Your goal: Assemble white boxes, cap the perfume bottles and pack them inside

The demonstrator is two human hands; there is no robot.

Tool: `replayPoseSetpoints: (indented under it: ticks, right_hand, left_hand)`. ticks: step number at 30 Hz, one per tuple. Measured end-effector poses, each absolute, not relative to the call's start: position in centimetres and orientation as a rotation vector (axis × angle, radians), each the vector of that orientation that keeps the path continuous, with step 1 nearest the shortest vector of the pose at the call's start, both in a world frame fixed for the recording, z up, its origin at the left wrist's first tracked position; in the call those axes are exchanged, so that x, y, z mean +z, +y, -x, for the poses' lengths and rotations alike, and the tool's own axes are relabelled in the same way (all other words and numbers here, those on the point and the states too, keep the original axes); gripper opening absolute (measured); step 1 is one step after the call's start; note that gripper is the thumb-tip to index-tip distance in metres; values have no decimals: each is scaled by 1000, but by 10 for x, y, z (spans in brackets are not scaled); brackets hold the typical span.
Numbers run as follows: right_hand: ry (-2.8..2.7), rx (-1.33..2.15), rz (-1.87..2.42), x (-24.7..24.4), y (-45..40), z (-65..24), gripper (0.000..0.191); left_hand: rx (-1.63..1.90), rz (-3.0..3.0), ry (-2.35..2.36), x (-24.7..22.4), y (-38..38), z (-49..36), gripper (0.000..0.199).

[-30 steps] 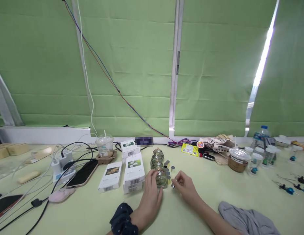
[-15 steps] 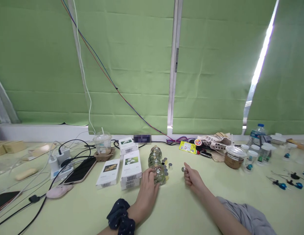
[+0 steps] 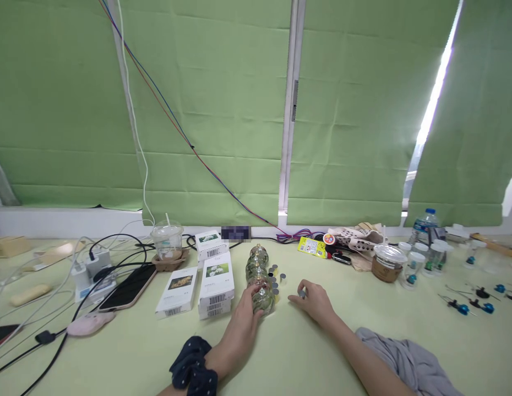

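My left hand (image 3: 240, 318) is partly closed, thumb and fingers curved around the near end of the glass vessel (image 3: 258, 270), which lies or stands in a line of bulging, rounded, see-through segments on the smooth pale-green worktop (image 3: 276, 357); I cannot tell whether it is one piece or several set end to end. My right hand (image 3: 317, 303), just right of the glass vessel and apart from it, is curled nearly closed, with one small grey disc (image 3: 301, 295) pinched at the fingers.

Against the right side of the glass vessel lie at least six flat, round loose discs (image 3: 283, 276), mostly dull metallic grey, with some yellow among them; they overlap too much for me to count exactly. To its left are three white boxes (image 3: 216, 283), smooth, sharp-edged and printed with pictures and barcodes. Farther left are one glossy black phone (image 3: 128, 289), one clear plastic cup (image 3: 167, 241) in a moulded brown holder (image 3: 170, 260), and one rounded pink thing (image 3: 90, 323).

Well to the right of the glass vessel are one brown tub (image 3: 386, 270) under a clear lid, several white-capped clear vials (image 3: 412, 270), and one crumpled grey cloth (image 3: 404, 357) nearer me.
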State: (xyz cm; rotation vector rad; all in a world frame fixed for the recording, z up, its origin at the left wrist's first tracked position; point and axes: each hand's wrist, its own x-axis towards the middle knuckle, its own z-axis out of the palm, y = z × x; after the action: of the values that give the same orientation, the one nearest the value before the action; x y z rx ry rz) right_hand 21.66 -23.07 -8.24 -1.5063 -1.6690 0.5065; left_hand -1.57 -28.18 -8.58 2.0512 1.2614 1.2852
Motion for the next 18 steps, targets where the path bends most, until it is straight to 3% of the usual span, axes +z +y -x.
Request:
replayPoseSetpoints:
  ticks: [9, 18]
  right_hand:
    - [-1489, 558, 1370, -76, -222, -228, 9]
    - [-1516, 630, 1160, -58, -234, -221, 40]
  left_hand:
    - [1223, -2113, 1098, -85, -292, 15, 38]
    - [1096, -2045, 1032, -83, -295, 10, 47]
